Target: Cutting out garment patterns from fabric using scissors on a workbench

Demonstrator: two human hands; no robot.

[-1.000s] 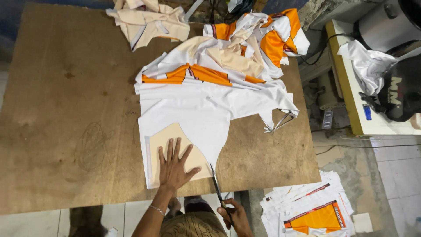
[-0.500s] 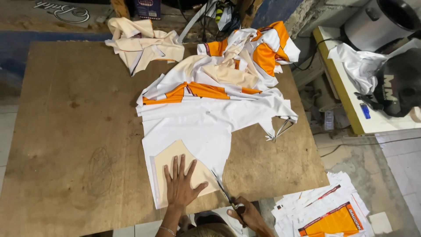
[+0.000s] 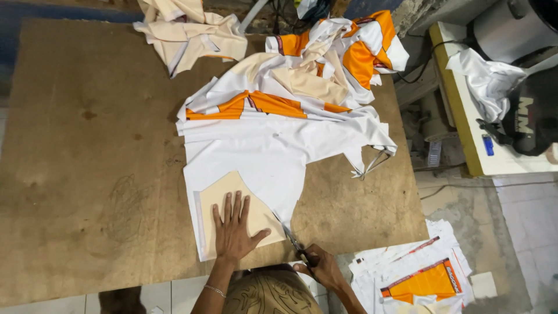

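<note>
Overhead, from the head camera only: left hand [image 3: 233, 228] spread flat, fingers apart, pressing a tan paper pattern [image 3: 235, 204] onto white cloth [image 3: 261, 152] at the near edge of a brown table [image 3: 87, 145]. Right hand [image 3: 321, 268] just off that edge, closed round scissors [image 3: 292, 239], blades pointing up-left along the pattern's slanted right side. Cut line close beside the left thumb, running away toward the orange-and-white heap [image 3: 325, 75]. Right hand nearer the edge being cut.

You have one view only, head-worn, looking steeply down from above your own head onto the brown wooden board table [image 3: 87, 145]. It sits fairly high: the whole tabletop shows, plus the grey tiled floor [image 3: 523, 232] at right.
</note>
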